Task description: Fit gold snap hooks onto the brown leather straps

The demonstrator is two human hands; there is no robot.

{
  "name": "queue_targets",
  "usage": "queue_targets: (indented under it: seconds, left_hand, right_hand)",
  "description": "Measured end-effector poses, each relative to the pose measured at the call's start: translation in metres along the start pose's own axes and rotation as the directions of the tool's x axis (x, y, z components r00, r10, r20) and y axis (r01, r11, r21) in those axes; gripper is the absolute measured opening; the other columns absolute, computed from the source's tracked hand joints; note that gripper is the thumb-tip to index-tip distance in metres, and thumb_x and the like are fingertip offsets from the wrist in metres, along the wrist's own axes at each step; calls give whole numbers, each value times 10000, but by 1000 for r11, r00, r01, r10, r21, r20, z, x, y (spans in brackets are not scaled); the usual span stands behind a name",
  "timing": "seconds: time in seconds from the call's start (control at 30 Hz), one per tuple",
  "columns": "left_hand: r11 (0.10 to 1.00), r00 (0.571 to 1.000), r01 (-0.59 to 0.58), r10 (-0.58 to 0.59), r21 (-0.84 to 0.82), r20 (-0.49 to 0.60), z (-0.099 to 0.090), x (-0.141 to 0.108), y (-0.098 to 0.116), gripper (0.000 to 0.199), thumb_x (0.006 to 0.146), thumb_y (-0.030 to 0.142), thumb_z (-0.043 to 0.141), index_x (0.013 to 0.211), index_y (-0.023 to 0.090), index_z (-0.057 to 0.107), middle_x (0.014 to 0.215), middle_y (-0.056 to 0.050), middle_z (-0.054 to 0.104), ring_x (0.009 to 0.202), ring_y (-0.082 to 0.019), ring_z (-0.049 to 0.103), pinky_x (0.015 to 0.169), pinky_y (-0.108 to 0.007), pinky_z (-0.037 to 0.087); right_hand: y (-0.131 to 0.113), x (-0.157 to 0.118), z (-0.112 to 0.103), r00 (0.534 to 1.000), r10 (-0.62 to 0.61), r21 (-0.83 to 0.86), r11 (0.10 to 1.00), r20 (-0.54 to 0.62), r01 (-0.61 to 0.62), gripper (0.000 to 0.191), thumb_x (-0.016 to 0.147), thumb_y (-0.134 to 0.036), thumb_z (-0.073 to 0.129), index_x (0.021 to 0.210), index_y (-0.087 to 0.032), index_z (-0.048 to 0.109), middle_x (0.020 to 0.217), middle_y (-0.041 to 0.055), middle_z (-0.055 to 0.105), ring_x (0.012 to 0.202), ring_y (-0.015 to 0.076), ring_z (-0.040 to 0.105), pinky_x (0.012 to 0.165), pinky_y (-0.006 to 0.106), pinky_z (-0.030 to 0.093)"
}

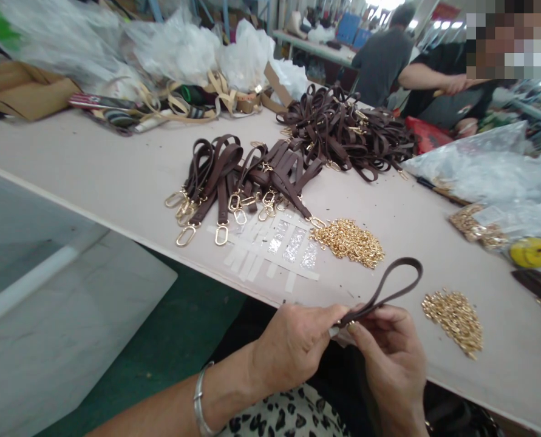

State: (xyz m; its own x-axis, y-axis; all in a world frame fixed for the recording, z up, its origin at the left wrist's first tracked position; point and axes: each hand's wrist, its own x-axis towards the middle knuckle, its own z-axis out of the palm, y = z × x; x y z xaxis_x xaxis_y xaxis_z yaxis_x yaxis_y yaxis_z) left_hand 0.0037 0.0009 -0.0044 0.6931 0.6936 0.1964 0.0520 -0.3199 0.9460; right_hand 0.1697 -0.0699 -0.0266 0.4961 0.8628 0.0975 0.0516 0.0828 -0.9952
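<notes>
A dark brown leather strap (404, 267), bent into a loop, rises from between my two hands at the table's near edge. My left hand (292, 337) pinches the strap's lower end, and a small pale piece shows by its fingertips. On the other side, my right hand (395, 349) has its thumb and fingers closed on the same strap, close to a small gold-coloured bit of hardware. Just beyond the hands lies a heap of small gold metal pieces (350, 243). Right of my right hand is a second heap of gold pieces (455, 321).
Brown straps with gold oval rings (224, 176) lie mid-table, before a larger strap pile (343, 133). Tape strips (252, 258) stick to the tabletop. Plastic bags (489, 164) and a yellow tape measure (532, 251) lie right. Two people sit beyond the table.
</notes>
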Motion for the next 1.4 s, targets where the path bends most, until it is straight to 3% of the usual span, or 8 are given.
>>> queue_targets:
  seconds: [0.13, 0.3, 0.57, 0.77, 1.03, 1.13, 1.3, 1.4]
  left_hand:
    - [1000, 1000, -2, 2, 1, 10, 6, 2, -4, 469, 888, 42, 447, 1293, 215, 607, 1053, -49, 760, 958, -202, 719, 877, -292, 544]
    - [997, 997, 71, -71, 3, -17, 12, 5, 0, 383, 922, 72, 451, 1254, 195, 597, 1076, -50, 746, 974, -196, 709, 863, -271, 532]
    - [994, 994, 110, -110, -6, -25, 8, 3, 4, 374, 924, 69, 437, 1223, 208, 614, 1037, -37, 753, 960, -186, 710, 878, -267, 527]
    - [997, 997, 76, -76, -9, -30, 8, 0, 0, 368, 925, 69, 442, 1214, 205, 625, 1036, -38, 761, 940, -175, 717, 845, -248, 537]
    - [1000, 998, -10, 11, 4, -59, 10, -3, -9, 394, 955, 113, 449, 1317, 202, 577, 1075, -72, 764, 981, -194, 726, 888, -281, 556]
    - [998, 998, -66, 66, 21, -17, 8, -2, -14, 416, 953, 110, 453, 1349, 191, 555, 1121, -89, 754, 1013, -204, 722, 894, -294, 560]
    - [992, 991, -124, 122, 28, 53, 5, -2, -19, 477, 930, 53, 440, 1387, 170, 511, 1202, -107, 720, 1091, -213, 694, 923, -308, 545]
    - [989, 987, -137, 131, 60, 96, 2, -2, -19, 480, 920, 50, 420, 1386, 132, 499, 1159, -126, 726, 1059, -231, 702, 902, -329, 552]
  right_hand:
    - [6, -5, -2, 987, -157, -112, 982, -17, 154, 281, 795, -139, 754, 1038, -246, 660, 972, 18, 698, 849, 158, 704, 749, 271, 599]
    - [7, -1, -4, 943, -324, -313, 890, 75, 330, 169, 842, -128, 688, 965, -236, 732, 1162, 64, 685, 1048, 206, 663, 875, 309, 546]
    - [7, 2, -2, 986, -148, -185, 970, 72, 159, 88, 826, -170, 706, 873, -243, 718, 1104, 49, 662, 997, 189, 654, 739, 255, 567]
    - [9, -2, -1, 993, -66, -110, 991, 102, 77, 122, 827, -148, 713, 911, -236, 720, 1160, 68, 656, 983, 197, 658, 679, 248, 589]
    - [11, -5, 5, 1000, 12, 55, 998, 18, -13, 123, 779, -131, 765, 854, -211, 711, 1075, 53, 704, 910, 193, 700, 697, 279, 619]
    - [9, -5, 7, 996, 87, 145, 986, -38, -80, 220, 746, -118, 797, 894, -220, 670, 1028, 41, 731, 853, 182, 716, 678, 290, 628]
    - [4, -7, 9, 982, 185, 225, 959, -46, -170, 489, 725, -122, 823, 1125, -263, 578, 1040, 54, 754, 834, 183, 729, 626, 267, 614]
    - [3, -7, 11, 974, 224, 256, 944, -41, -207, 521, 726, -130, 827, 1148, -267, 554, 987, 29, 762, 774, 154, 722, 643, 255, 606]
